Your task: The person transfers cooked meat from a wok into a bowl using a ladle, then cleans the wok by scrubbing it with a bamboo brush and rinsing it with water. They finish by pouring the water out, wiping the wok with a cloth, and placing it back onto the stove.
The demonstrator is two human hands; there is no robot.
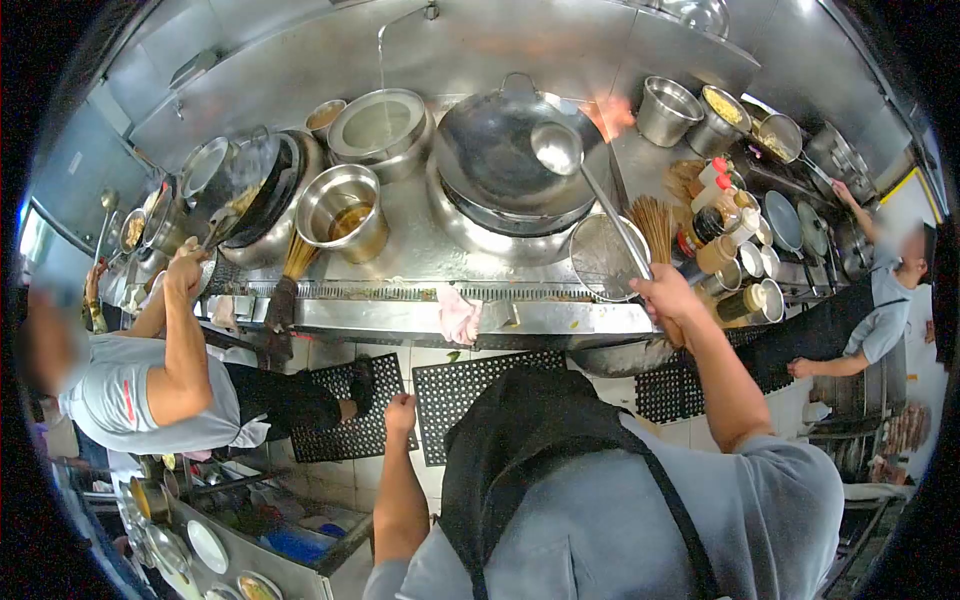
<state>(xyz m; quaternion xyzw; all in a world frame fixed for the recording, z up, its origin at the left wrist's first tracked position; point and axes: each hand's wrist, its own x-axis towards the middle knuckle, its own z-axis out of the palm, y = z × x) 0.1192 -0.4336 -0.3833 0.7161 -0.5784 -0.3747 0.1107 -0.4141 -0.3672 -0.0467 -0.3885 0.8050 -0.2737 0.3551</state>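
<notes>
A long-handled steel ladle [557, 148] reaches over the wok, its round bowl above the wok's right side. My right hand [668, 297] is closed around the wooden end of its handle. The dark wok [480, 160] sits on the round burner ring, and its interior looks bare. Below my right forearm's line, a round mesh strainer [600, 262] lies at the counter's front, partly behind the ladle handle. My left hand [400, 418] hangs low in front of the counter, fingers curled into a fist with nothing visible in it. A pink cloth [460, 315] rests on the counter edge.
A steel pot [342, 215] of brownish liquid and a lidded pot [377, 125] stand left of the wok. Sauce bottles [715, 180] and a bamboo brush [653, 225] are at right. Co-workers stand at left [150, 390] and right [890, 300]. Perforated mats [470, 390] cover the floor.
</notes>
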